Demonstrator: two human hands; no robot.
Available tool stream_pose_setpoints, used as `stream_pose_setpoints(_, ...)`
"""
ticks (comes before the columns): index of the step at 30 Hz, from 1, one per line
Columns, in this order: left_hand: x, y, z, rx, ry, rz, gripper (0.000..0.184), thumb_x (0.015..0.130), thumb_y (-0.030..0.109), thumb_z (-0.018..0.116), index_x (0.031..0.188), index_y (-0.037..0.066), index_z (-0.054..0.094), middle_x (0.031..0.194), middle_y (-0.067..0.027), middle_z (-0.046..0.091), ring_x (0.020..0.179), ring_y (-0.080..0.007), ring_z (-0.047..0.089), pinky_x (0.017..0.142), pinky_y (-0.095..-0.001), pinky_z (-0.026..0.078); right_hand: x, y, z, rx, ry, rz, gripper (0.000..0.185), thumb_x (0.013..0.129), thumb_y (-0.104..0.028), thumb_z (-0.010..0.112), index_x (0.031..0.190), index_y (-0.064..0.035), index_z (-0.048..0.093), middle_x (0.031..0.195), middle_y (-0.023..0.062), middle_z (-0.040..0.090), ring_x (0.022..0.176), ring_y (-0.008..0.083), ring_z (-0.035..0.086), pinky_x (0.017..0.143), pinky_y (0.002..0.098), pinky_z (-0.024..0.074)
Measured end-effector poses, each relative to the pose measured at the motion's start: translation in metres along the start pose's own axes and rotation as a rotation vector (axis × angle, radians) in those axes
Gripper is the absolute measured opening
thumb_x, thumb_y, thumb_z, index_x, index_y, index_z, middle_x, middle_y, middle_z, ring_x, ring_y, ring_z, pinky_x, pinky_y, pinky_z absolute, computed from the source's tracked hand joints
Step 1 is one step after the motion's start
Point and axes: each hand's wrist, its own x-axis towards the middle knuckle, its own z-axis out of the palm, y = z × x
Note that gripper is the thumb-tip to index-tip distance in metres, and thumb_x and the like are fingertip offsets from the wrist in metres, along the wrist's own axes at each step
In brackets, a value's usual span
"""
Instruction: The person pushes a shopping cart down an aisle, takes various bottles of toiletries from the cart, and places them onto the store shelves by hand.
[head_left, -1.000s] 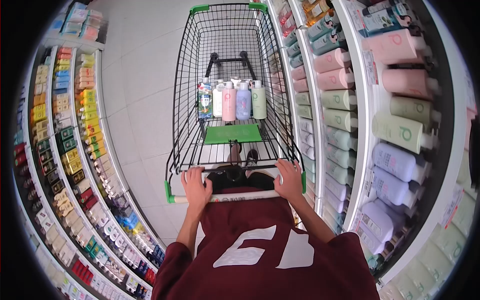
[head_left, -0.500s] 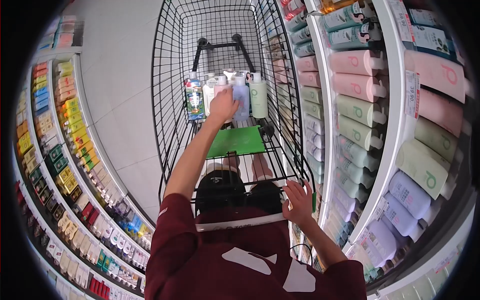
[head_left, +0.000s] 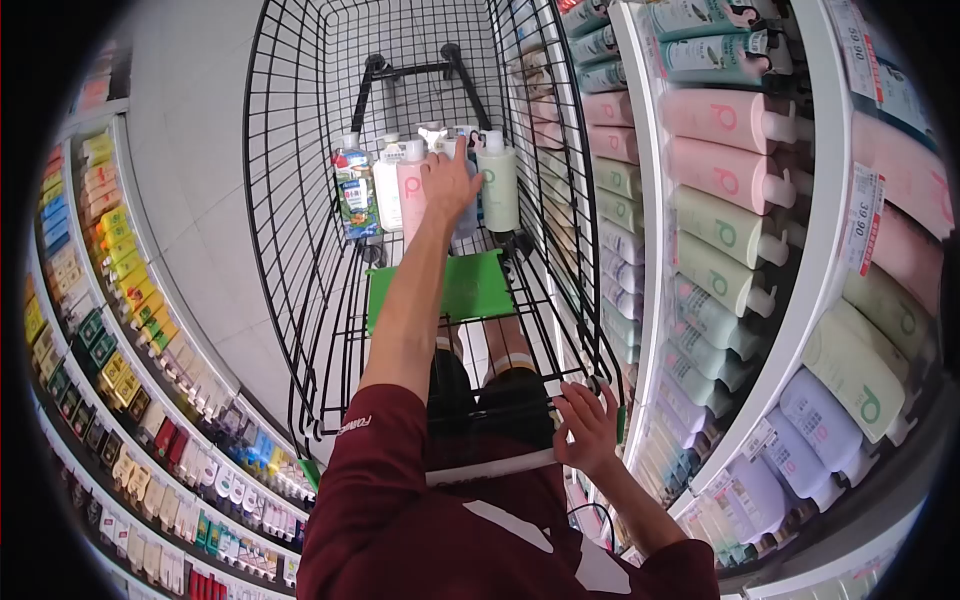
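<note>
My left hand (head_left: 452, 182) reaches into the shopping cart (head_left: 285, 180) over a lilac bottle (head_left: 465, 222), one finger stretched forward; it covers most of that bottle. A pink pump bottle (head_left: 411, 190) stands just left of it, a pale green pump bottle (head_left: 498, 188) just right. Farther left are a white bottle (head_left: 387, 188) and a blue-green printed pouch or bottle (head_left: 355, 195). All stand upright in a row. My right hand (head_left: 587, 425) rests at the cart's near right corner, beside the end of the pale handle (head_left: 490, 468), with fingers extended.
A green panel (head_left: 440, 285) lies at the near end of the cart. Close on the right, shelves (head_left: 650, 250) hold pink, green and lilac pump bottles (head_left: 718, 170). Shelves with small colourful boxes (head_left: 130, 270) line the left, across the pale tiled floor (head_left: 190, 150).
My left hand has shifted from the pink bottle to the lilac one, with a finger now stretched out. The cart appears farther left in view. My right hand stays at the cart's corner.
</note>
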Motion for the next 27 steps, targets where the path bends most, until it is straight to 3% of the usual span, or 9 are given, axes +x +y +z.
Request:
stream_pose_setpoints(2,0.000,0.003,0.002,0.011,0.112,-0.009,0.082,0.081,0.050,0.075,0.148,0.015,0.042,0.115,-0.0210,0.062,0.112,-0.0369,0.055,0.095,-0.0493,0.041,0.002,0.001,-0.001,-0.010,0.019,-0.018,0.048,0.066,-0.005,0.061,0.114,-0.0086,0.068,0.128,0.0089,0.066,0.119,0.0249,0.062,0.114,0.0545,0.0330)
stream_pose_setpoints(9,-0.016,0.021,-0.010,-0.050,0.095,-0.042,0.072,0.081,0.039,0.078,0.140,0.013,0.046,0.114,-0.0188,0.056,0.110,-0.0379,0.056,0.087,-0.0473,0.049,0.001,0.000,-0.002,0.012,0.002,0.004,0.049,0.065,-0.005,0.062,0.114,-0.0081,0.069,0.129,0.0091,0.066,0.119,0.0251,0.062,0.114,0.0547,0.0328)
stream_pose_setpoints(14,-0.029,0.019,0.000,-0.353,0.182,-0.031,0.076,0.082,0.028,0.076,0.147,0.016,0.038,0.124,-0.0244,0.046,0.106,-0.0449,0.056,0.084,-0.0531,0.052,0.000,0.001,-0.001,0.022,0.017,0.001,0.050,0.065,-0.006,0.063,0.114,-0.0082,0.069,0.130,0.0087,0.066,0.120,0.0244,0.062,0.114,0.0539,0.0323)
stream_pose_setpoints(19,-0.038,0.003,-0.005,-0.436,0.187,0.040,0.082,0.082,0.033,0.074,0.151,0.014,0.033,0.121,-0.0288,0.050,0.104,-0.0497,0.056,0.083,-0.0539,0.050,0.003,0.000,-0.004,0.027,0.042,-0.005,0.051,0.065,-0.006,0.063,0.116,-0.0079,0.069,0.130,0.0088,0.065,0.121,0.0240,0.062,0.115,0.0533,0.0323)
stream_pose_setpoints(27,-0.053,-0.009,-0.020,-0.569,0.230,0.096,0.078,0.081,0.025,0.073,0.149,0.010,0.036,0.113,-0.0260,0.051,0.103,-0.0474,0.053,0.088,-0.0529,0.047,0.008,0.003,-0.010,0.022,0.031,-0.044,0.052,0.068,-0.007,0.063,0.120,-0.0075,0.067,0.134,0.0093,0.062,0.124,0.0239,0.058,0.116,0.0550,0.0309)
